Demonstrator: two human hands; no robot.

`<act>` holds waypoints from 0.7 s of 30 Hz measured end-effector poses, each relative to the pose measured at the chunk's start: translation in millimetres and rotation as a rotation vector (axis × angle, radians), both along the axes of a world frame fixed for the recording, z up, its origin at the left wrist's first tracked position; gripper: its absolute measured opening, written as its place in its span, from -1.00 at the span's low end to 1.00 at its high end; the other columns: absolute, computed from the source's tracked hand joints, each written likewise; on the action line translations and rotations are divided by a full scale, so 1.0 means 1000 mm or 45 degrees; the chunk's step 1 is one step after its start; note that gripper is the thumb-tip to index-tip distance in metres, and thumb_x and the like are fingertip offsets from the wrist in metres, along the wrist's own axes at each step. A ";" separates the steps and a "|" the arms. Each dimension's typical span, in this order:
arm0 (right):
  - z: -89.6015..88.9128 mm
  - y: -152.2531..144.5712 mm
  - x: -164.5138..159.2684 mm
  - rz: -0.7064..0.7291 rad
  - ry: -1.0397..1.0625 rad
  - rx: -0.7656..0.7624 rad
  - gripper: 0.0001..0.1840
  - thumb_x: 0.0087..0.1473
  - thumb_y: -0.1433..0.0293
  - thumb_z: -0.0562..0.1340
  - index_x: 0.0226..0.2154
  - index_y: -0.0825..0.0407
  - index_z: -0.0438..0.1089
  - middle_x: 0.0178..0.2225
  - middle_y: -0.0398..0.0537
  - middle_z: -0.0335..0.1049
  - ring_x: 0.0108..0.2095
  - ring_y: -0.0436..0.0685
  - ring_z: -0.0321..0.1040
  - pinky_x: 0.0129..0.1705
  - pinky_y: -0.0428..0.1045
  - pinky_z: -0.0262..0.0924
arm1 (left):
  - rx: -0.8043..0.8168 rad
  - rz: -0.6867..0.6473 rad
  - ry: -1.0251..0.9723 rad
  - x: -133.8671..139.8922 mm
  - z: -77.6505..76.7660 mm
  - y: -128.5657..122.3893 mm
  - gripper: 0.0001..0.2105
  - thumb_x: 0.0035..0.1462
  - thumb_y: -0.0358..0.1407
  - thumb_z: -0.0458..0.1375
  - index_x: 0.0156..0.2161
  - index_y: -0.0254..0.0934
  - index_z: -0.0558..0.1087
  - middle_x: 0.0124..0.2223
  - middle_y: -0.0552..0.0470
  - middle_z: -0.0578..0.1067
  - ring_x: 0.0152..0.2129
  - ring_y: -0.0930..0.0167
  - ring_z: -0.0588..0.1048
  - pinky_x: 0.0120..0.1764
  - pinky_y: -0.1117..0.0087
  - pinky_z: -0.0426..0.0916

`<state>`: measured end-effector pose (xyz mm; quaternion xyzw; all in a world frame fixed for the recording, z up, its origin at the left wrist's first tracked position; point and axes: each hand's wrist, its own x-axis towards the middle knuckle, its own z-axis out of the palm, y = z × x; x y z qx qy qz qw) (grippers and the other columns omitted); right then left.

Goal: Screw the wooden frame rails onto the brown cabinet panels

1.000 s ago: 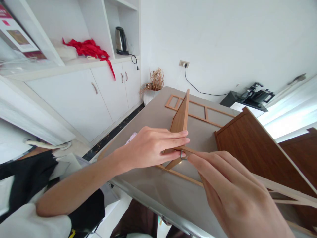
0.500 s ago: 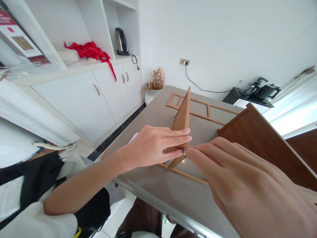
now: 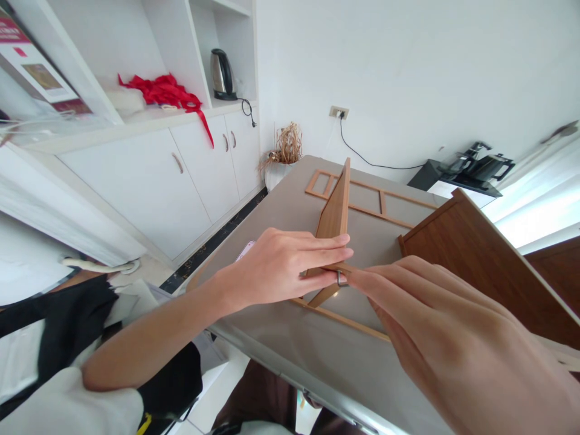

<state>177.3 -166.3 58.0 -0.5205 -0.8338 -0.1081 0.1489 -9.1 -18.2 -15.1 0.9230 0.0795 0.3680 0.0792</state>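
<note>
An upright wooden panel (image 3: 334, 216) stands on the grey table (image 3: 290, 344), its near end under my left hand (image 3: 281, 263). The left fingers are stretched along the wood and grip its near edge. My right hand (image 3: 453, 314) pinches at the end of a small bent metal hex key (image 3: 339, 280), just beyond the left fingertips. The key touches the near end of the wood; its far tip is hidden. Below both hands, a thin wooden rail (image 3: 348, 321) lies on the table and meets the panel's lower part.
A ladder-like wooden frame (image 3: 383, 202) lies flat behind the panel. At the right leans a large dark brown wooden panel (image 3: 484, 260). A phone (image 3: 245, 250) lies near the left table edge. A black kettle (image 3: 492, 167) stands on a dark box at the back right.
My right hand has shifted slightly to the right, and more of the bent hex key shows. The left hand and the panel stay almost where they were.
</note>
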 end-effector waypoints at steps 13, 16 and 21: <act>0.000 -0.004 0.001 0.012 0.086 -0.061 -0.77 0.40 0.44 0.07 0.01 -0.05 0.38 -0.18 -0.13 0.48 -0.26 0.04 0.40 -0.28 -0.03 0.20 | 0.003 0.003 -0.016 0.002 -0.003 0.002 -0.73 0.38 -0.27 0.25 0.13 -0.26 0.57 0.22 0.12 0.55 -0.14 0.39 0.67 -0.18 0.34 0.59; -0.001 -0.003 0.002 -0.006 0.050 -0.066 -0.75 0.40 0.44 0.07 0.02 -0.05 0.39 -0.20 -0.12 0.47 -0.29 0.07 0.38 -0.32 -0.01 0.17 | -0.003 -0.003 -0.033 0.002 -0.004 0.001 -0.74 0.39 -0.27 0.23 0.11 -0.26 0.58 0.22 0.12 0.55 -0.14 0.40 0.67 -0.16 0.36 0.59; -0.002 -0.001 0.004 -0.010 -0.023 0.010 -0.76 0.37 0.46 0.09 -0.03 -0.02 0.42 -0.24 -0.08 0.47 -0.33 0.10 0.35 -0.38 0.02 0.10 | 0.005 0.010 -0.050 0.002 -0.005 0.000 -0.75 0.41 -0.24 0.22 0.11 -0.21 0.58 0.21 0.14 0.55 -0.15 0.42 0.67 -0.17 0.38 0.59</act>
